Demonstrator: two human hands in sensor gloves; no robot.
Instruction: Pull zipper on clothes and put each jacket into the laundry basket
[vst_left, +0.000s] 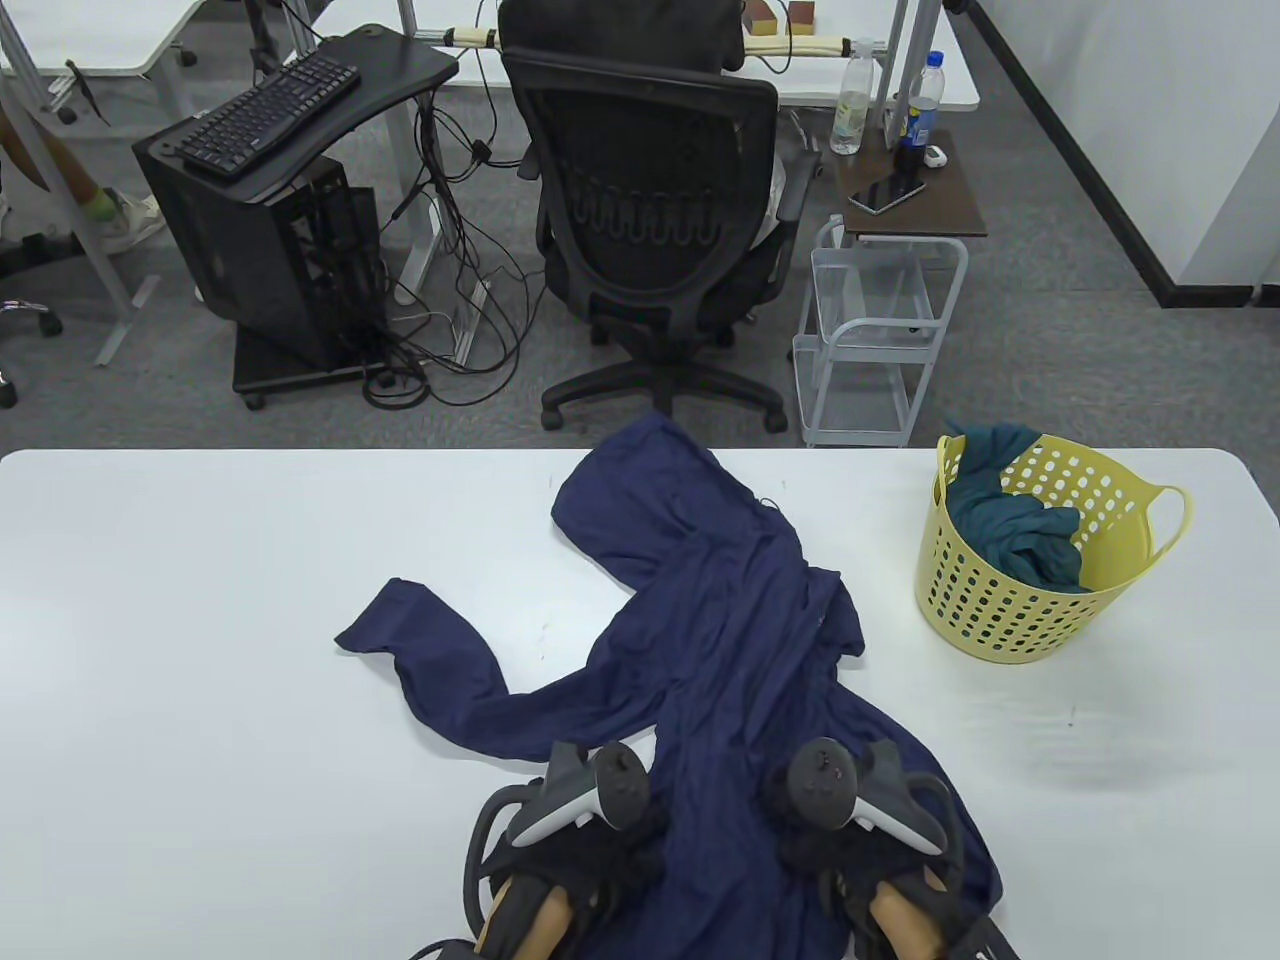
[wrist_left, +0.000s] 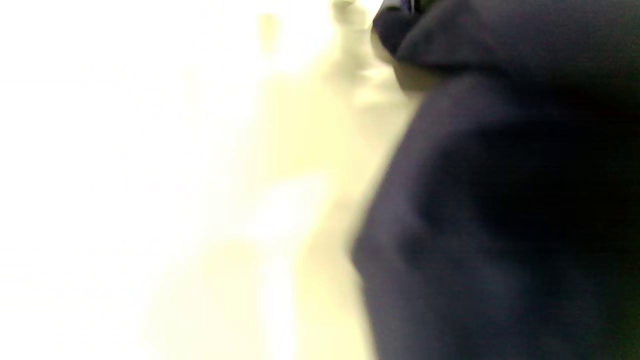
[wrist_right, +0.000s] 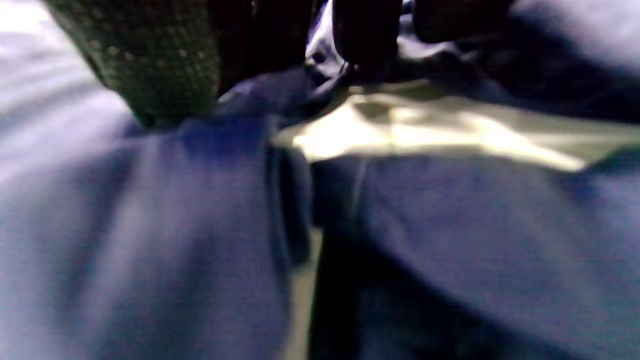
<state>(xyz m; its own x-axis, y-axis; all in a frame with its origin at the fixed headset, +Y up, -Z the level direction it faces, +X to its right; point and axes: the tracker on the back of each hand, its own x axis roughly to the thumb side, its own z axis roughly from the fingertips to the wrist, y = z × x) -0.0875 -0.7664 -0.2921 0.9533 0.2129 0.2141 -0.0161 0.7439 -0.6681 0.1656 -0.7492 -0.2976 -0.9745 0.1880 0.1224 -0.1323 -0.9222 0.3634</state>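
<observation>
Here, the navy jacket (vst_left: 720, 640) lies spread on the white table (vst_left: 200, 620), hood toward the far edge, one sleeve flung out to the left, hem nearest the person, presumably so the zipper's lower end is within reach. The left hand (vst_left: 575, 850) and right hand (vst_left: 865, 850) rest on the hem at either side of the front; trackers hide the fingers, so whether either is grasping cloth cannot be told. In the right wrist view the gloved fingers (wrist_right: 150, 65) touch the fabric. The yellow laundry basket (vst_left: 1010, 620), standing apart at right, already holds a teal garment (vst_left: 1010, 530).
</observation>
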